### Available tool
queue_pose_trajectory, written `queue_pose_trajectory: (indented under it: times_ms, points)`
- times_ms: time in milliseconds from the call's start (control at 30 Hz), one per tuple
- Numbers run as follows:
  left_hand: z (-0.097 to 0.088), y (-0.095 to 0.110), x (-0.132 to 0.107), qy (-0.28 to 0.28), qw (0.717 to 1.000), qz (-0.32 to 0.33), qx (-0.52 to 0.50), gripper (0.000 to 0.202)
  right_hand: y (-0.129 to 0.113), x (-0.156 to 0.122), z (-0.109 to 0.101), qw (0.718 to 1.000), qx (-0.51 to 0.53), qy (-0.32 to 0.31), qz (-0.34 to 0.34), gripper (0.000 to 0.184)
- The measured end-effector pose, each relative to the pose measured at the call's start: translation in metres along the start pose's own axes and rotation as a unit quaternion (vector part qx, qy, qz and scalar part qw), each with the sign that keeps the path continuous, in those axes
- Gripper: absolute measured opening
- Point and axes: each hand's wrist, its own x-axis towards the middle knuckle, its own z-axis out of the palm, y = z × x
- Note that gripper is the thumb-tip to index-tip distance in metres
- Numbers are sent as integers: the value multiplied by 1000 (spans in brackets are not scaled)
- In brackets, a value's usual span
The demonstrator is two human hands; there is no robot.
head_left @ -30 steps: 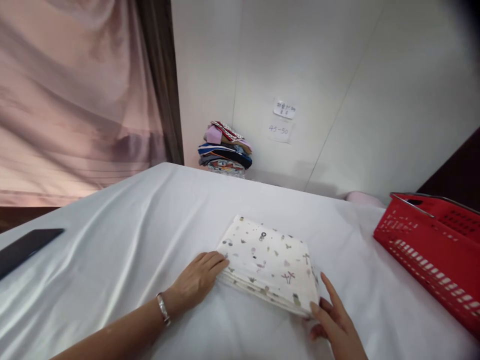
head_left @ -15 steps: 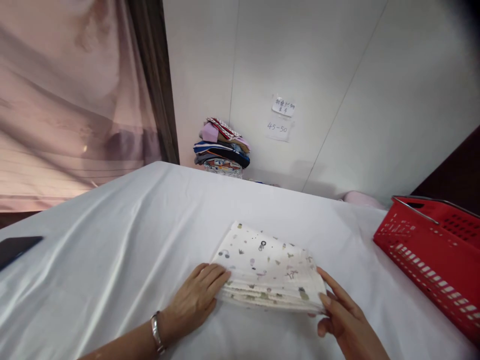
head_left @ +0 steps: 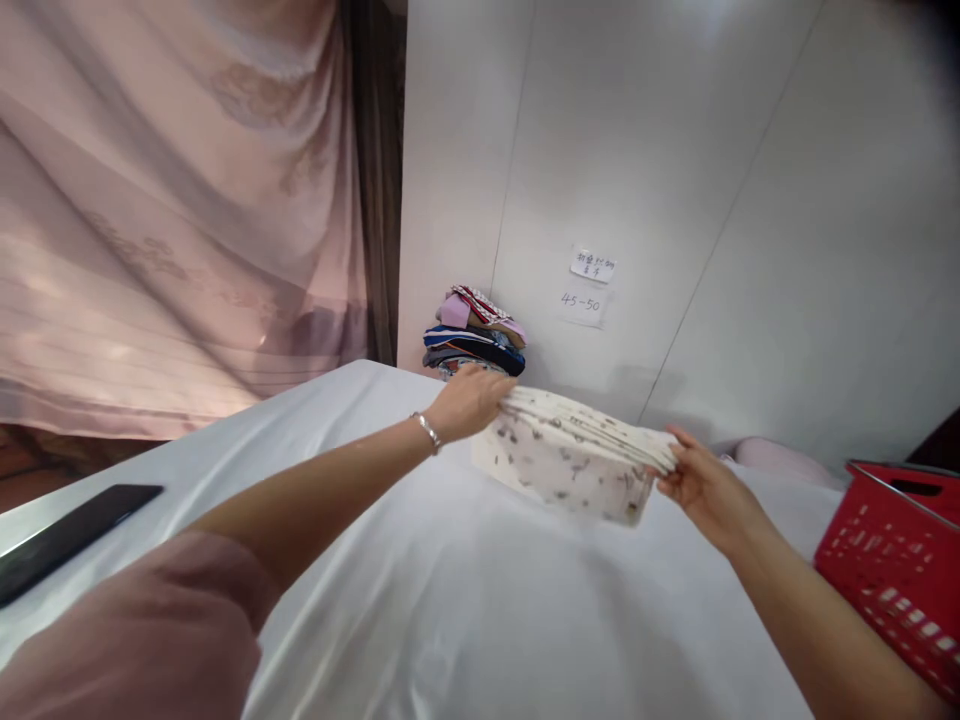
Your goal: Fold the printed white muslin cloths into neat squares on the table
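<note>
Now patterned cloth [head_left: 562, 473] lifted, gripped by left hand [head_left: 468, 402], right hand [head_left: 710, 492].

Two grips [head_left: 466, 402] [head_left: 709, 492], one held cloth [head_left: 562, 470], two notes [head_left: 592, 266] [head_left: 583, 308], one basket [head_left: 892, 560].

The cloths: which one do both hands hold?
The white printed cloth, held between left hand and right hand; the others lie in the far stack.

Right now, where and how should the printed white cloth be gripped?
The printed white cloth is probably best pinched at both ends of its layered upper edge, from left and right, taking all layers together: it spans between the left hand and right hand, folds stacked along that edge.
</note>
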Motion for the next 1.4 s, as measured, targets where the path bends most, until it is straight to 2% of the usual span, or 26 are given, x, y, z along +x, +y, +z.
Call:
queue_pose_trajectory:
  times_ms: [67,133,167,233,367,400,467,567,767,867,933,1033,1067,1167,1233,1267,1333,1400]
  points:
    - [-12,-10,22,35,999,-6,27,40,-12,22,4,999,5,-10,-48,51]
    - [-13,-10,21,56,998,-7,40,42,-8,33,2,998,9,-24,-64,51]
    - [-7,-7,13,53,998,-4,39,41,1,34,-1,998,10,-29,-58,52]
    - [17,8,-16,19,999,8,25,38,33,32,-9,999,6,-28,-18,53]
    - [89,49,-93,-85,995,18,-40,32,116,12,-28,991,-33,-7,129,57]
    - [103,58,-109,-97,994,14,-53,32,132,5,-32,986,-43,-1,164,57]
    - [120,70,-131,-102,992,-8,-68,37,151,-6,-38,980,-54,4,189,58]
    - [121,76,-144,-94,991,-24,-94,42,152,-21,-42,982,-61,-10,179,58]
    - [97,79,-156,-105,987,3,-124,40,141,-43,-46,974,-91,-10,207,59]
    - [87,71,-151,-130,977,-11,-169,32,138,-43,-49,962,-186,-19,198,55]
    - [84,61,-136,-134,971,-41,-193,36,130,-38,-47,930,-334,-37,148,48]
    - [91,51,-103,-112,972,-82,-188,41,117,-24,-26,836,-545,-58,-14,44]
    - [97,52,-92,-107,974,-90,-177,43,114,-18,-14,812,-576,-69,-65,46]
    - [127,63,-73,-118,976,-121,-137,50,119,2,25,783,-587,-148,-140,54]
    - [150,73,-72,-156,968,-152,-125,53,131,18,41,760,-608,-176,-144,60]
    - [159,77,-74,-178,962,-165,-128,55,139,25,44,748,-628,-173,-123,62]
    - [174,81,-81,-209,952,-175,-140,59,155,38,40,726,-667,-151,-71,65]
    - [181,81,-86,-220,948,-173,-149,62,169,45,31,711,-688,-134,-53,66]
